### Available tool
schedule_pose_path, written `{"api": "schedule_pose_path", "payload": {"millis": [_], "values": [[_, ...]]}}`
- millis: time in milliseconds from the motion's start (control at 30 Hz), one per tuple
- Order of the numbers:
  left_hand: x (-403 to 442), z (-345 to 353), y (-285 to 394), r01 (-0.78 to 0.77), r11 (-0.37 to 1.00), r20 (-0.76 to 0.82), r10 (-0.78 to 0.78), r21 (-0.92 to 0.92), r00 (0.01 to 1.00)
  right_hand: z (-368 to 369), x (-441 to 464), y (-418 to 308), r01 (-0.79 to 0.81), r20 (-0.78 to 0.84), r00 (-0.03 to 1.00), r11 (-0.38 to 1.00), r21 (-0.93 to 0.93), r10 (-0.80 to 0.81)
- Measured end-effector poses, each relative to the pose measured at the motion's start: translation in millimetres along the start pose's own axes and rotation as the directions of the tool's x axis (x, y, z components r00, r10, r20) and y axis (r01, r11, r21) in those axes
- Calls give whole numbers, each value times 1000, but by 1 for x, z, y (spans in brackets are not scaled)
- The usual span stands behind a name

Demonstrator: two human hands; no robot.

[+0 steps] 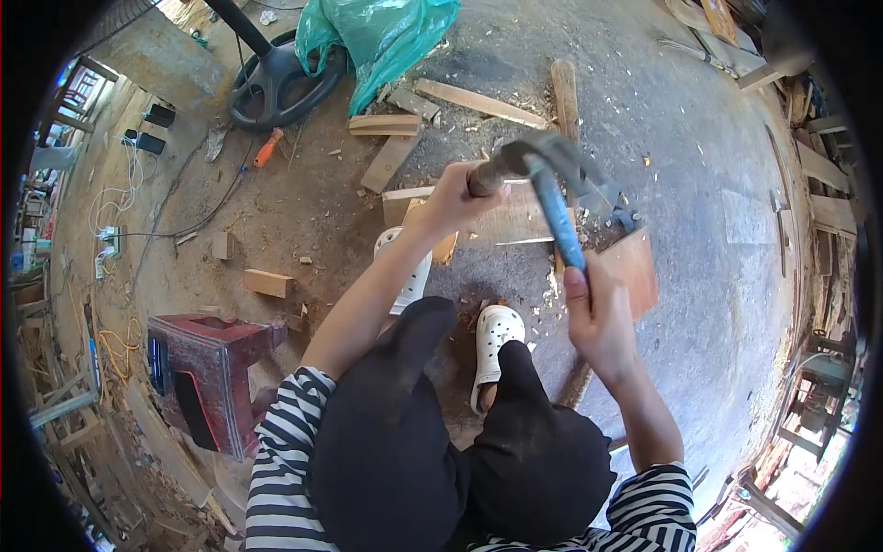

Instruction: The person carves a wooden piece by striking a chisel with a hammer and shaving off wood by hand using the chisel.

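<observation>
My left hand is closed around a wooden handle, just above the wood on the floor. In my right hand, the fingers wrap the lower end of a blue-handled hammer. Its upper end meets a curved dark metal head beside the wooden handle; the metal parts overlap and blur, so I cannot tell where each tool ends. Below them lies a flat wooden board, partly hidden by my left hand and the tools. A reddish-brown board is behind my right hand.
Wood offcuts and shavings lie ahead. A steering wheel and green plastic bag stand at the far left. Nearer are an orange-handled screwdriver, a wood block and a worn red stool with a phone on it.
</observation>
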State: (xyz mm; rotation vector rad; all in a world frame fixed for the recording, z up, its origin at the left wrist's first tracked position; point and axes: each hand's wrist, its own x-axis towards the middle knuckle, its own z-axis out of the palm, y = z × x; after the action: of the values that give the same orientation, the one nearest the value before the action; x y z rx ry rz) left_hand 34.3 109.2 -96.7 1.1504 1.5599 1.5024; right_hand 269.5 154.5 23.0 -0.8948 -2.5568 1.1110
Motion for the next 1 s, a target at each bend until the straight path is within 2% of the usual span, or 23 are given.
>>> {"api": "schedule_pose_path", "payload": {"millis": [33,67,133,167,233,267,300,367,400,467,500,533,633,700,733,767,833,900,967,1000], "values": [[-2,2,-3,-15,1000,-9,16,7,1000,-5,-3,-6,-7,5,1000,1000,-1,7],[-1,2,-7,-12,1000,-11,12,2,1000,-12,-3,-15,8,-64,998,998,56,-4],[0,3,-8,-120,993,-22,120,13,993,-23,-6,-26,66,-184,982,977,205,-28],[0,3,-8,-114,993,-23,114,8,993,-20,-7,-23,60,-179,984,977,204,-23],[0,4,-5,-118,993,-22,117,-9,993,-7,-11,-11,222,-272,955,902,372,-123],[0,4,-5,-115,993,-19,115,-12,993,10,-9,-4,203,-315,943,934,292,-107],[0,2,-4,-70,997,-5,70,-15,998,20,-8,2,49,-197,980,992,113,-26],[-4,2,-2,-24,1000,18,24,-15,1000,22,-3,7,55,-71,996,998,-30,-57],[-1,-1,-1,-8,1000,13,8,21,1000,16,2,3,67,-80,994,997,-29,-69],[-3,3,-6,27,998,26,-28,49,999,-4,-1,-14,-40,2,999,998,45,40],[2,4,-9,-34,999,1,34,25,999,-15,0,-23,-38,0,999,998,39,38],[3,5,-11,-88,996,-30,88,1,996,-24,-1,-32,30,-102,995,992,123,-17],[2,4,-8,-52,999,-18,52,16,998,-32,-7,-44,206,-318,945,897,391,-79],[1,3,-4,-43,999,-12,44,9,999,-6,-10,-14,230,-302,947,889,396,-111],[1,3,-3,-35,999,-8,35,3,999,11,-9,2,128,-197,976,974,189,-90],[0,2,-3,-41,999,-12,41,6,999,21,-7,10,43,-99,994,998,-38,-47],[1,2,-9,-94,995,-25,95,45,995,13,-6,1,10,-66,998,1000,-3,-10],[-2,5,-12,-111,994,-44,111,-3,993,0,-4,-13,-33,-22,999,999,37,34],[1,3,-4,-44,999,-30,45,26,999,-25,-1,-35,22,-147,989,993,112,-5],[0,4,-3,-39,999,-34,40,19,999,-31,-3,-38,47,-216,976,976,211,0]]}}
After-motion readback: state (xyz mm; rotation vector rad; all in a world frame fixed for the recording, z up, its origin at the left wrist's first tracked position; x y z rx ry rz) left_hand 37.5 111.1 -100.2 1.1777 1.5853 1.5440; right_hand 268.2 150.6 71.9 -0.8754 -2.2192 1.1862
